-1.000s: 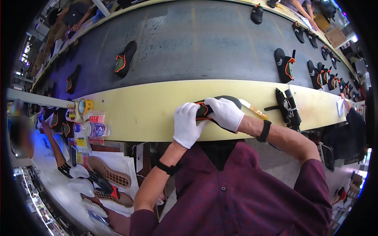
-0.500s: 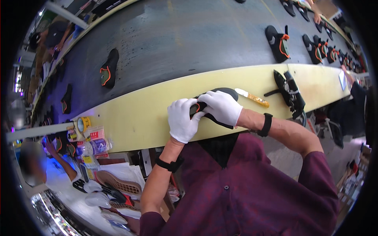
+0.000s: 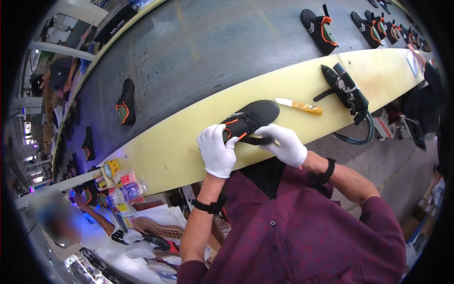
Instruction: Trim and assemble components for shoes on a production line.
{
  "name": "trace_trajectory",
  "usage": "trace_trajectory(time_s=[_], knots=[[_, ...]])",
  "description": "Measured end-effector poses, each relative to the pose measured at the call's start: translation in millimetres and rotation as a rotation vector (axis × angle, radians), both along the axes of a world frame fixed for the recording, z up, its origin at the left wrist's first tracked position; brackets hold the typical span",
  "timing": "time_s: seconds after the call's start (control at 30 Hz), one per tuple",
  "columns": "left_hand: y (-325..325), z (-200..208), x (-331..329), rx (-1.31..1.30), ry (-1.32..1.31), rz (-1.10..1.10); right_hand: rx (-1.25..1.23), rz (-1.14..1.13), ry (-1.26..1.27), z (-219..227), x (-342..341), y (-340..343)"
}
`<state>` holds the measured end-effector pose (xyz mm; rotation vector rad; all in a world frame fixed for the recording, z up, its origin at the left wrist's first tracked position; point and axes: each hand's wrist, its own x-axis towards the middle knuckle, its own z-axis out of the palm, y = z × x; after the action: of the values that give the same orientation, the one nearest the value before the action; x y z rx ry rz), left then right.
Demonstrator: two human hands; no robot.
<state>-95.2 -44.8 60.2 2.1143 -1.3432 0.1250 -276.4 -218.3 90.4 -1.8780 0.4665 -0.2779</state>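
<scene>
A black shoe (image 3: 250, 115) with orange collar trim lies on the pale yellow bench edge, its toe pointing right and away from me. My white-gloved left hand (image 3: 217, 150) is closed round the shoe's heel and collar. From the collar a black strap (image 3: 254, 140) stretches to the right, and my gloved right hand (image 3: 286, 146) pinches its free end. A knife (image 3: 302, 106) with a pale blade and yellow patterned handle lies beyond the toe. Farther right lies a black shoe-shaped device (image 3: 347, 92) with a cylinder and hose.
Across the yellow bench (image 3: 179, 156) runs a dark conveyor belt (image 3: 189, 61) carrying several similar shoes, including one at the left (image 3: 126, 104). A tape roll (image 3: 111, 168) and plastic bottle (image 3: 127, 191) are at the bench's left end. Co-workers sit at both sides.
My right hand has moved off the shoe's upper toward me and now pulls the strap out. The shoe's laces and toe have come into sight, while my left hand stays at the heel.
</scene>
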Motion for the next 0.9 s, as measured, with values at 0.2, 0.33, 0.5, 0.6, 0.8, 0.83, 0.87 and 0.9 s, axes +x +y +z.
trace_trajectory(time_s=[0.2,0.33,0.5,0.6,0.8,0.83,0.87,0.9], knots=[[-5.4,-6.9,-11.1,-0.056,-0.021,0.072,-0.201,-0.091,-0.343,-7.4,73.1,-11.9],[-5.3,-7.4,-9.7,-0.046,-0.003,0.051,-0.223,-0.091,-0.106,-15.0,100.3,-15.8],[-4.6,0.9,-7.1,-0.086,0.026,0.043,-0.278,0.012,0.126,-17.1,119.6,-16.2],[-12.5,-2.7,-11.5,-0.098,-0.010,0.087,-0.298,0.058,0.210,-15.0,126.7,-20.1],[-26.2,2.2,-17.6,-0.140,-0.049,0.180,-0.346,0.193,0.445,-0.8,141.3,-31.2],[-31.2,3.0,-18.7,-0.145,-0.043,0.191,-0.361,0.190,0.467,8.2,140.5,-33.3],[-32.1,2.5,-18.6,-0.162,-0.041,0.181,-0.375,0.176,0.470,9.2,140.5,-31.8],[-27.6,1.1,-17.1,-0.141,-0.030,0.185,-0.406,0.205,0.477,6.8,140.2,-27.7]])
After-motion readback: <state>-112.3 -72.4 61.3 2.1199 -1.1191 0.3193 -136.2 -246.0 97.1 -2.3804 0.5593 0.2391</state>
